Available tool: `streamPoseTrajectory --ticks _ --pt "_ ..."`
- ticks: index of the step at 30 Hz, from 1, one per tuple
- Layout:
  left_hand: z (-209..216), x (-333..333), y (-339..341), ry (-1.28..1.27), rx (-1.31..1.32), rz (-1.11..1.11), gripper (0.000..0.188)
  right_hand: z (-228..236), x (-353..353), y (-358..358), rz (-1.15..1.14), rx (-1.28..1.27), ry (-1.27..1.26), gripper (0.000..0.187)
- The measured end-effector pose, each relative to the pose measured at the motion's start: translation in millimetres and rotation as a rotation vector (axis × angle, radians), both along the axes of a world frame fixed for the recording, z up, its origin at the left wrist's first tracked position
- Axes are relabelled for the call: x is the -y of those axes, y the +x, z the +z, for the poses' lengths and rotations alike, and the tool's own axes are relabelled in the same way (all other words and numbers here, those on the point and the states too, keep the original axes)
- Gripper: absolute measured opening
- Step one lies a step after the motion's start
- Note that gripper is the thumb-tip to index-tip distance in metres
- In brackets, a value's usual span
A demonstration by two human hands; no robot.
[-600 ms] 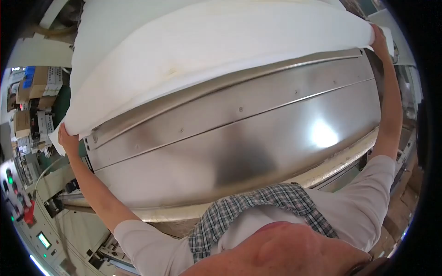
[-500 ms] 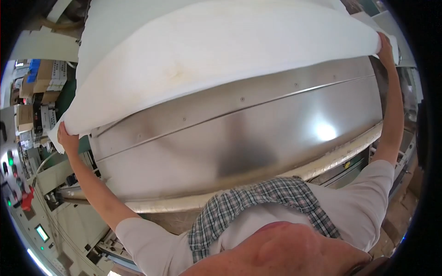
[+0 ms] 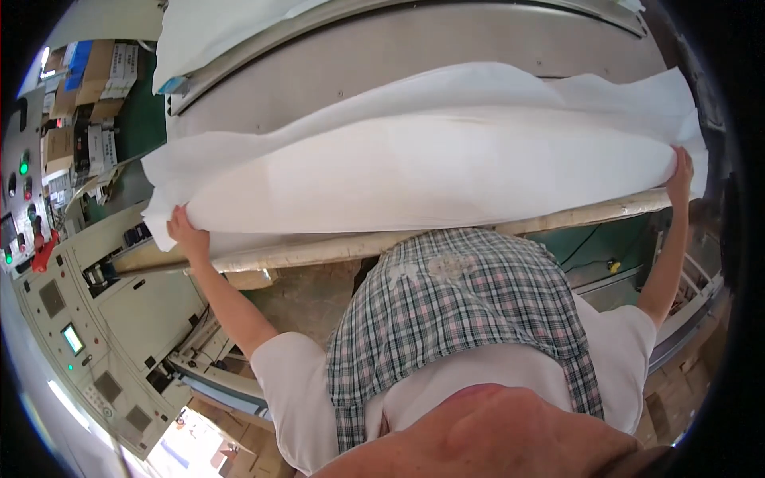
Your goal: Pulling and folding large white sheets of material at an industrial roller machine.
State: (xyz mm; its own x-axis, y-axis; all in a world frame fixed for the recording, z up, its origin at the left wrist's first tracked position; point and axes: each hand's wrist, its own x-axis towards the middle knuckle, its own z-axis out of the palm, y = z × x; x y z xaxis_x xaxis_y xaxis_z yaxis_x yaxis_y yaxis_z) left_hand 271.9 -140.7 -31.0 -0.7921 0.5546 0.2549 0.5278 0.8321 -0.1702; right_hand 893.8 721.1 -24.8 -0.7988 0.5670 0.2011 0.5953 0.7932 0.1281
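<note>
A wide white sheet [image 3: 446, 171] stretches between my hands, folded or curled over so that its loose far edge ripples upward. My left hand [image 3: 190, 229] grips its left end, the fingers closed around the near corner. At the far right end, my right hand [image 3: 680, 177] is closed on the same sheet. Beneath and behind it lies a smooth metal table plate [image 3: 311, 107] with a row of screws. The sheet's near edge hangs just above a long film-wrapped roller [image 3: 319, 253] at the front of the plate.
More white sheet material [image 3: 219, 36] lies at the back, behind a dark bar [image 3: 271, 48]. A control panel [image 3: 28, 191] with lit buttons and a machine cabinet [image 3: 151, 279] stand at the left. Cardboard boxes [image 3: 100, 68] are stacked at the far left.
Both hands have drawn the sheet toward me, from the back of the metal plate to its front edge. Its far edge now shows free of the material behind.
</note>
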Motion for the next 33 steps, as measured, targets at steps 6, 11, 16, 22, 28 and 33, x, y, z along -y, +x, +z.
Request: streamPoseTrajectory --ticks 6,11,16,22,28,33 --pt "-45.2 42.8 40.0 -0.025 0.234 0.143 0.05 -27.3 44.7 -13.0 0.027 0.088 -0.007 0.044" --pt "-35.1 42.5 32.2 -0.149 0.339 0.262 0.051 -23.5 17.2 -36.0 0.052 0.231 -0.219 0.051" --pt "-8.9 38.9 -22.4 -0.502 0.627 0.288 0.055 -9.2 -41.0 -69.3 -0.055 0.604 -0.384 0.076" --pt "-48.1 -28.2 -120.5 -0.608 0.94 0.336 0.05 -93.4 -140.0 -148.6 -0.06 1.337 -0.4 0.095" --pt "-51.8 -55.3 -106.4 -0.397 0.877 0.36 0.04 -105.2 -156.6 -165.2 0.041 1.554 -0.385 0.084" --pt "-36.7 -108.2 -45.3 -0.128 0.387 0.207 0.028 -82.7 -171.3 -100.5 0.181 0.304 -0.305 0.042"
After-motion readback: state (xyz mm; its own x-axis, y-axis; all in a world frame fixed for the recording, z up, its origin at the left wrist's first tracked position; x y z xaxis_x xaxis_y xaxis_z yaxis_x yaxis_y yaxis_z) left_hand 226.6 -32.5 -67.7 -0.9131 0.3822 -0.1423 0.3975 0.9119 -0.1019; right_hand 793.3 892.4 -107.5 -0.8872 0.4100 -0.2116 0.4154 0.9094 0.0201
